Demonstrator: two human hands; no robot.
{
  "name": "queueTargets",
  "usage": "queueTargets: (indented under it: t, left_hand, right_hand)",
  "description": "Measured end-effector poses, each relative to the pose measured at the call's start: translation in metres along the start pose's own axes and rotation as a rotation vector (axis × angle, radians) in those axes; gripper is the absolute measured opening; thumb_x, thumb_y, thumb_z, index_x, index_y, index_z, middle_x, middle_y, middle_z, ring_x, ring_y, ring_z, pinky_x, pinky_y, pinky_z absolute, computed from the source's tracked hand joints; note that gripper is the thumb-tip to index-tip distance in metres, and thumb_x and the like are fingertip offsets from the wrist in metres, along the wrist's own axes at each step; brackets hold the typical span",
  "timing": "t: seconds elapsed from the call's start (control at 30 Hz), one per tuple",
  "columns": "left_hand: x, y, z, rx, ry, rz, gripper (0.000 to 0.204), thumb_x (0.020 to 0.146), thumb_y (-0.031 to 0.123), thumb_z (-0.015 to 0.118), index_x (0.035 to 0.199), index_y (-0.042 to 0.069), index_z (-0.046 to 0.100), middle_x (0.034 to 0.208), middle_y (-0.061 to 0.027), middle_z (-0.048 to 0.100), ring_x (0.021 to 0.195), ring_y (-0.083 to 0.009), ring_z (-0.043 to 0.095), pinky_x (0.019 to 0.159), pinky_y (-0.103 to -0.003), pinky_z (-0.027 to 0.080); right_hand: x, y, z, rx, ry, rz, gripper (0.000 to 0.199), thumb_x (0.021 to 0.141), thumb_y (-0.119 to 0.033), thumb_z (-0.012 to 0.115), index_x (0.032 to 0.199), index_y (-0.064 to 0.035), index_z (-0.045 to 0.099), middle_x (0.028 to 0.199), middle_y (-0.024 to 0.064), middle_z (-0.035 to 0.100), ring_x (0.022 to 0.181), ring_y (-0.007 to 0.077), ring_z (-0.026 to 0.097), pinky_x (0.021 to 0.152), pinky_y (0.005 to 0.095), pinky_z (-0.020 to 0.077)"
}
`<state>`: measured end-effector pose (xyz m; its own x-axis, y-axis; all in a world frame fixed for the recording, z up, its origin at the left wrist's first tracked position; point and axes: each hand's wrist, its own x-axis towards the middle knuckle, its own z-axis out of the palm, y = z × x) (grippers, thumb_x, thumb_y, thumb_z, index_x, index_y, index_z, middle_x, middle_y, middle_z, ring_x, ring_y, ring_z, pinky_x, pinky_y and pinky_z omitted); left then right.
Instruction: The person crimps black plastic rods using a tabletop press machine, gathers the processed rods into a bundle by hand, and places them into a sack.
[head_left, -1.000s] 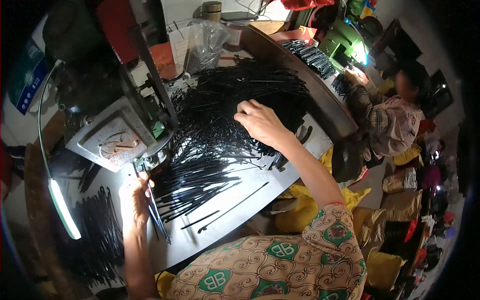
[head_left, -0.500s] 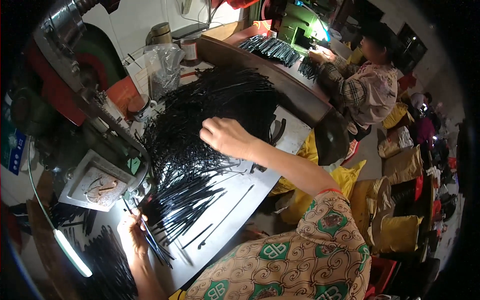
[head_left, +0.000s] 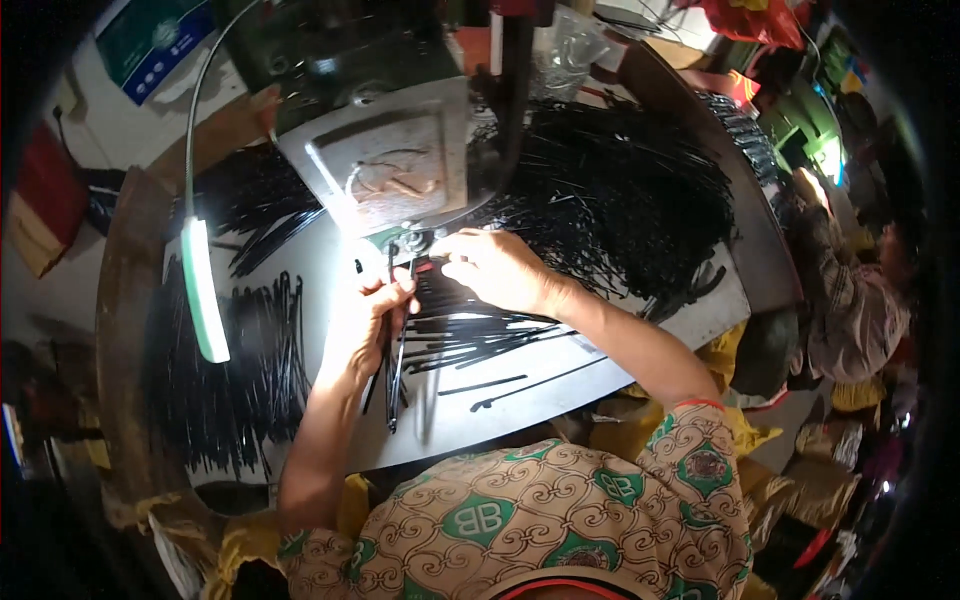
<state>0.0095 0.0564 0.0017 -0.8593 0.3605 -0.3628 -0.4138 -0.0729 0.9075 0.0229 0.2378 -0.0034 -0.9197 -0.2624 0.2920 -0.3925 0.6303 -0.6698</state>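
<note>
The right hand (head_left: 495, 268) has left the large heap of thin black strips (head_left: 640, 190) and now joins the left hand (head_left: 365, 320), both pinching strips at the grey metal machine (head_left: 395, 170); finished strips (head_left: 250, 370) line the tabletop's (head_left: 600, 370) left edge, most remain.

Small workshop: metal machine (head_left: 400, 170) mounted over steel worktable (head_left: 560, 385), black strips (head_left: 620, 190) heaped everywhere, gooseneck lamp (head_left: 203, 290) lit, co-worker (head_left: 860, 300) seated nearby.

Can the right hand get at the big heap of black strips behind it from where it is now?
Probably yes. The right hand sits at the machine's metal plate, and the big heap of black strips lies right beside it on the table, with nothing between them.
</note>
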Motion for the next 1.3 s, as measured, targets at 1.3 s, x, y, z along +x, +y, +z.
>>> queueTargets:
  t: [1.3]
  left_hand:
    - [0.009, -0.003, -0.005, -0.022, -0.006, 0.097, 0.008, 0.073, 0.013, 0.059, 0.073, 0.006, 0.058, 0.057, -0.0011, 0.054, 0.036, -0.0027, 0.035, 0.034, -0.015, 0.020]
  right_hand:
    - [0.016, -0.005, 0.017, 0.914, 0.032, 0.438, 0.018, 0.078, -0.011, 0.052, 0.062, -0.0029, 0.053, 0.052, -0.0033, 0.044, 0.043, 0.0022, 0.035, 0.037, 0.0171, 0.0254]
